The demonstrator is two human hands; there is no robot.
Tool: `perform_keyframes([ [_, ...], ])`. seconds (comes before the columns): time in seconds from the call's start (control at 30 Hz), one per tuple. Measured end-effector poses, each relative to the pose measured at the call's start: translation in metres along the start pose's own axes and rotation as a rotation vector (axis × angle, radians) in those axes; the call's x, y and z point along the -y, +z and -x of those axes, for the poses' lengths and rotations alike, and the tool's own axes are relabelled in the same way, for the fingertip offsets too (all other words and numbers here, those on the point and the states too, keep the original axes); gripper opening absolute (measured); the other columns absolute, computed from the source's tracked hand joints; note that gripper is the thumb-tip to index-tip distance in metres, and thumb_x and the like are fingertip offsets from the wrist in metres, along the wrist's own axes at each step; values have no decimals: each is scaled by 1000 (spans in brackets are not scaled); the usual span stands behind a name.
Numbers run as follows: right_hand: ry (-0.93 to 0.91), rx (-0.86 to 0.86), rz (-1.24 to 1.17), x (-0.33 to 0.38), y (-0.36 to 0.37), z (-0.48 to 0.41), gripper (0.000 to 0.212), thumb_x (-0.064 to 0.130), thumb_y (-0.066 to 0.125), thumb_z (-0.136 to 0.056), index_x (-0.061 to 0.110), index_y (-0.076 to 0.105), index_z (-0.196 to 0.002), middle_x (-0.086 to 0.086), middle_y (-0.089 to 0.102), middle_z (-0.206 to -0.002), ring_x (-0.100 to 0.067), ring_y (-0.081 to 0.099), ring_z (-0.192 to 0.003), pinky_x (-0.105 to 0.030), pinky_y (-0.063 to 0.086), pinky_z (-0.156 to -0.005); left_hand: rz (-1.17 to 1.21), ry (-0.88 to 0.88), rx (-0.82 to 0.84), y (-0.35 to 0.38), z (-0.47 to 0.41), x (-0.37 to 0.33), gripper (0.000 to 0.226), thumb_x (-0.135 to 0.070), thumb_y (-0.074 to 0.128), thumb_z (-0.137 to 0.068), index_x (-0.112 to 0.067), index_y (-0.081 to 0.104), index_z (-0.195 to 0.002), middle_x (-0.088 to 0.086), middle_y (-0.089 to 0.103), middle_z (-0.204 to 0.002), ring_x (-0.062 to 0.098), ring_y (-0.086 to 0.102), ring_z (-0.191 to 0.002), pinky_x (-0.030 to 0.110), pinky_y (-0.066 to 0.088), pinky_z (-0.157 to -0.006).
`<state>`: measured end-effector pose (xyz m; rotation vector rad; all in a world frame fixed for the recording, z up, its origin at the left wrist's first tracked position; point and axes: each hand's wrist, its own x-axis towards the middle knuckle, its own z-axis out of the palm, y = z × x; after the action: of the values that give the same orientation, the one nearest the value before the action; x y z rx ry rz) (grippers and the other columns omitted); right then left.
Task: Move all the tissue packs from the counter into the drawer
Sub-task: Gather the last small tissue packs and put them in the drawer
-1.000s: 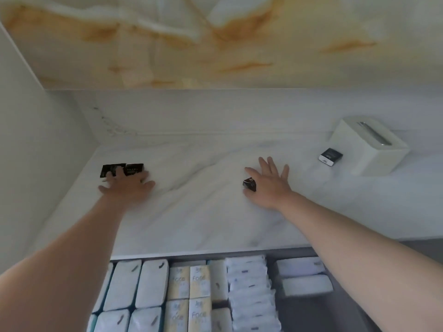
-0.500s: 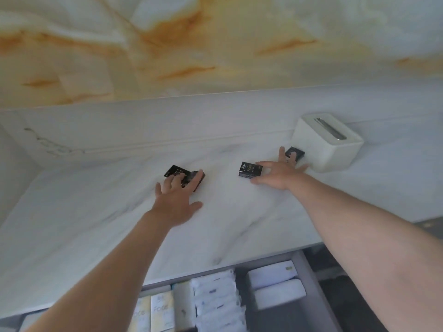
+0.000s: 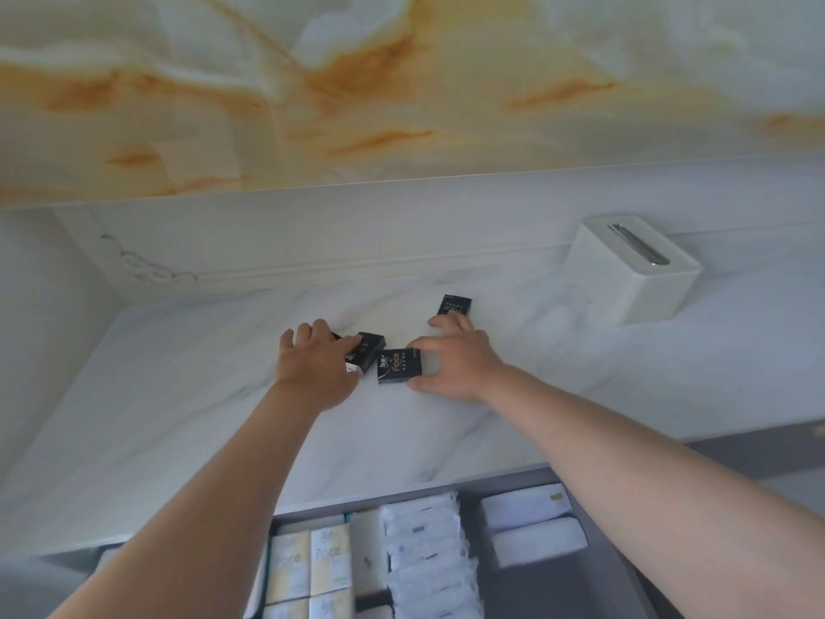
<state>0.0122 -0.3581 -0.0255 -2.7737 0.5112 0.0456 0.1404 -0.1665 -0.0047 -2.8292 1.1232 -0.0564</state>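
Small black tissue packs lie on the white marble counter (image 3: 178, 417). My left hand (image 3: 312, 368) rests palm down over a black pack (image 3: 367, 352), fingers spread across it; another pack under the hand is mostly hidden. My right hand (image 3: 455, 359) presses flat on the counter with thumb and forefinger on either side of a second black pack (image 3: 400, 365). A third black pack (image 3: 456, 306) lies just beyond the right fingertips. Below the counter edge the drawer (image 3: 593, 574) stands pulled out, filled with white and yellow tissue packs (image 3: 308, 569).
A white tissue box (image 3: 634, 274) stands at the back right of the counter. A white wall closes the left side, and a marble backsplash rises behind. The drawer's right side holds two white packs (image 3: 531, 524) with grey floor showing beside them.
Both hands have slid their black packs toward each other into the counter's middle. The pack that lay by the tissue box now sits near my right fingertips.
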Motion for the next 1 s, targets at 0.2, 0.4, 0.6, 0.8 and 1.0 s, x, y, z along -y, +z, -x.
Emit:
perform_keyframes([
  [0.2, -71, 71, 18, 49, 9, 23, 64, 65, 66, -78, 48, 49, -138, 2, 29, -156, -27, 3, -151, -51, 21, -115, -17, -15, 86, -7, 55, 41, 61, -51, 47, -91, -42, 31, -149, 5, 39, -134, 26, 36, -126, 39, 30, -108],
  [0.4, -195, 117, 145, 110, 25, 50, 70, 68, 63, -78, 42, 46, -141, 0, 29, -155, -28, 14, -146, -51, 27, -110, 70, -76, 7, -8, 105, 61, 57, -32, 40, -93, -33, 30, -149, 3, 37, -135, 25, 36, -122, 37, 35, -102],
  [0.6, -284, -15, 31, 120, 27, 64, 79, 59, 70, -70, 38, 41, -141, 3, 34, -147, -20, 29, -139, -43, 26, -108, 439, -94, -92, 2, 138, 38, 55, -60, 41, -95, -31, 38, -142, 3, 43, -129, 25, 49, -117, 39, 50, -88],
  [0.8, -52, 111, 23, 97, 13, 55, 87, 15, 57, -83, 27, 15, -159, 2, 10, -166, -20, 12, -152, -42, 18, -117, 570, -75, 21, 15, 135, 29, 49, -33, 64, -90, -34, 50, -136, 1, 43, -124, 22, 51, -114, 30, 47, -90],
  [1.0, -156, -102, 153, 89, 7, 46, 64, 7, 57, -81, 26, 51, -142, -3, 49, -129, -26, 44, -122, -34, 33, -100, 699, -27, 20, 11, 125, 29, 59, -8, 44, -89, -31, 40, -144, 0, 45, -135, 21, 44, -127, 38, 45, -100],
])
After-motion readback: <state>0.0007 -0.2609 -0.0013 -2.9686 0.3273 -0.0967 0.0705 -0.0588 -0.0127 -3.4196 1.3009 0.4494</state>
